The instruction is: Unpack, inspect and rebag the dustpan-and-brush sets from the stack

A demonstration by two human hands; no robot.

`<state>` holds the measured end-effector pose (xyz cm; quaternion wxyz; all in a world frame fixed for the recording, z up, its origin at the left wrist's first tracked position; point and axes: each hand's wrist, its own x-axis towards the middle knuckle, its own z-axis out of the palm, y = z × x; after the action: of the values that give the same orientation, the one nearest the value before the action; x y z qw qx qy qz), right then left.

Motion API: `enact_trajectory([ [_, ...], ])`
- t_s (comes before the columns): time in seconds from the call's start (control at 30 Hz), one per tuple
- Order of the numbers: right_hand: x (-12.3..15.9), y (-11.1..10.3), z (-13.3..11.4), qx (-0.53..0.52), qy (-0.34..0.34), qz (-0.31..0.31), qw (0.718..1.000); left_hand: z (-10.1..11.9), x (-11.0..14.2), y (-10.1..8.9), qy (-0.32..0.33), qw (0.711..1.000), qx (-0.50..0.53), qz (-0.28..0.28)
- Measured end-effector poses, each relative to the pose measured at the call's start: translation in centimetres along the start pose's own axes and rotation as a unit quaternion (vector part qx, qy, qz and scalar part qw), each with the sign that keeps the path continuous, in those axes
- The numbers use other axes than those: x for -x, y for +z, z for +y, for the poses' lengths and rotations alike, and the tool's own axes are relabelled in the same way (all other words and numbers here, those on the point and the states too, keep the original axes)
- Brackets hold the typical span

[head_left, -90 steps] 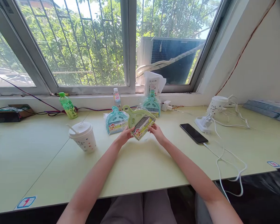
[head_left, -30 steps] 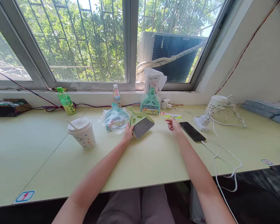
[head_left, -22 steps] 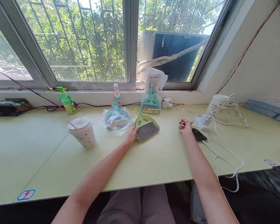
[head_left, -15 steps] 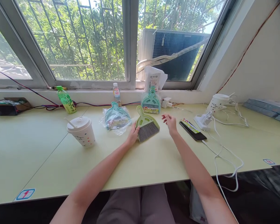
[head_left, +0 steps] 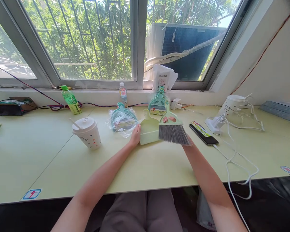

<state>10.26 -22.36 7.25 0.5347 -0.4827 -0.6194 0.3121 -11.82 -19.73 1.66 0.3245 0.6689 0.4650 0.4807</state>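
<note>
My left hand (head_left: pixel 135 135) grips the left edge of a pale green dustpan (head_left: pixel 149 127), which is tilted up over the table. Beside it on the right, a small hand brush (head_left: pixel 173 130) with grey bristles faces me, bristles down. My right hand (head_left: pixel 169 119) is behind the brush and holds it; its fingers show through the opening in the green handle part, and the rest is hidden. Left of the dustpan lies a teal dustpan set (head_left: pixel 122 117) in a clear plastic wrap. Another teal dustpan set (head_left: pixel 157 101) with a label leans at the wall behind.
On the left stand a lidded paper cup (head_left: pixel 87 133) and a green bottle (head_left: pixel 71 100). A small bottle (head_left: pixel 123 94) is by the wall. To the right are a phone (head_left: pixel 203 133), a power strip (head_left: pixel 214 125) with white cables and another cup (head_left: pixel 232 104).
The brush has come away from the dustpan. My right hand, bare before, now holds it to the right, while my left hand keeps the dustpan.
</note>
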Motion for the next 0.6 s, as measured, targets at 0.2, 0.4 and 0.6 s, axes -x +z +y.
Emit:
enact_trajectory([
  [0.2, -0.3, -7.0, 1.4, 0.374, 0.098, 0.093, 0.918, -0.2, -0.7, -1.8, -0.034, 0.974, -0.199, -0.099],
  [0.4, 0.2, -8.0, 5.2, 0.568, 0.184, -0.033, 0.802, 0.6, -0.1, -2.5, 0.01, 0.93, -0.359, -0.081],
  [0.6, 0.1, -7.0, 5.3, 0.584, 0.17, -0.022, 0.793, 0.0, -0.6, -3.2, 0.018, 0.933, -0.345, -0.101],
])
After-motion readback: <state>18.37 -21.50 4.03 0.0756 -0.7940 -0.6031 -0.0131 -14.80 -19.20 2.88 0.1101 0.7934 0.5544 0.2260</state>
